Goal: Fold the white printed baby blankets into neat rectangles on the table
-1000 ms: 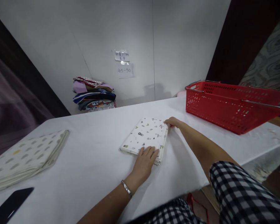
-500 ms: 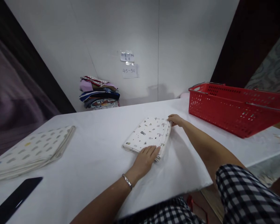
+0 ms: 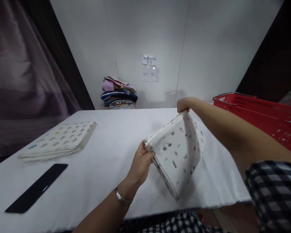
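Note:
A folded white cloth (image 3: 176,149) with small printed figures is held up at a tilt over the table, its layers partly fanned apart. My left hand (image 3: 141,161), with a silver bracelet at the wrist, pinches its left corner. The upper corner is gripped by my right hand (image 3: 183,105), whose fingers are mostly turned away from me. Over to the left, a second folded cloth (image 3: 62,139) with grey cloud-like spots lies flat on the table.
A white-covered table (image 3: 106,181) spreads before me. On it lies a dark flat slab (image 3: 38,187) at left. Folded fabrics (image 3: 119,94) are stacked by the wall. A red plastic basket (image 3: 257,119) stands at right. Paper notes (image 3: 150,74) hang on the wall.
The printed cloth lay flat on the table under my hands; now both hands have lifted and tilted it, with its layers spreading. My view has shifted left.

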Demonstrator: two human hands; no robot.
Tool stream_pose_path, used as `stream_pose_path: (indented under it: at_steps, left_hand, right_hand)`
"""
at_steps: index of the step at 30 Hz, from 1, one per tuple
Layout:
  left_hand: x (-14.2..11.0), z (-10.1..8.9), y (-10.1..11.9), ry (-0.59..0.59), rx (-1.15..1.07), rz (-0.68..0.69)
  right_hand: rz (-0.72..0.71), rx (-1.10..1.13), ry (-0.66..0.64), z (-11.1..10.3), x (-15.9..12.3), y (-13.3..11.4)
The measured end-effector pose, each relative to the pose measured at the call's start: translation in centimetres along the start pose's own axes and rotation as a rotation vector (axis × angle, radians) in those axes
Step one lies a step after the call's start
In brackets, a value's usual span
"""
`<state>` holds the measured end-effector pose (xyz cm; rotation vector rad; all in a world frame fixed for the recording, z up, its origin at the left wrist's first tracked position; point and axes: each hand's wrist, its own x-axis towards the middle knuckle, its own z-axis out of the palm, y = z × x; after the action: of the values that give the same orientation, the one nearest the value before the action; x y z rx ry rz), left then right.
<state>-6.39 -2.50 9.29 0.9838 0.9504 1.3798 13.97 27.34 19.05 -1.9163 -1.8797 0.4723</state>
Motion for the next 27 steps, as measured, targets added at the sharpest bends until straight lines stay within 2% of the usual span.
stream_pose_path:
  at_steps: [3, 7, 9, 11, 15, 18, 21, 24, 27]
  left_hand:
    - [0.1, -3.4, -1.8, 0.1, -0.151, -0.184]
    - [0.5, -7.7, -4.2, 0.289, -0.206, -0.343]
    - [0.6, -8.9, -4.8, 0.313, -0.207, -0.373]
    - [0.8, -9.7, -4.8, 0.286, -0.201, -0.389]
    - [1.6, -10.7, -4.2, 0.216, -0.197, -0.49]
    - [2.3, -11.2, -3.9, 0.166, -0.149, -0.555]
    - [2.8, -11.5, -4.0, 0.14, -0.077, -0.556]
    - [3.1, -11.7, -4.2, 0.214, 0.041, -0.493]
    - [3.3, -11.9, -4.5, 0.338, 0.184, -0.435]
  right_hand:
    - [0.066, -0.036, -0.164, 6.0, -0.3, -2.2]
    - [0.092, -0.113, -0.333, 14.1, -1.8, -4.3]
    - [0.094, -0.172, -0.397, 16.8, -2.0, -5.2]
    - [0.098, -0.235, -0.454, 18.4, -1.7, -5.9]
    - [0.105, -0.327, -0.546, 19.1, -0.4, -5.7]
    - [0.065, -0.319, -0.569, 18.1, 0.1, -4.8]
    - [-0.034, -0.274, -0.517, 16.3, -0.4, -3.8]
    - [-0.186, -0.21, -0.395, 14.8, -2.3, -2.2]
    - [-0.332, -0.161, -0.286, 15.1, -5.1, 0.4]
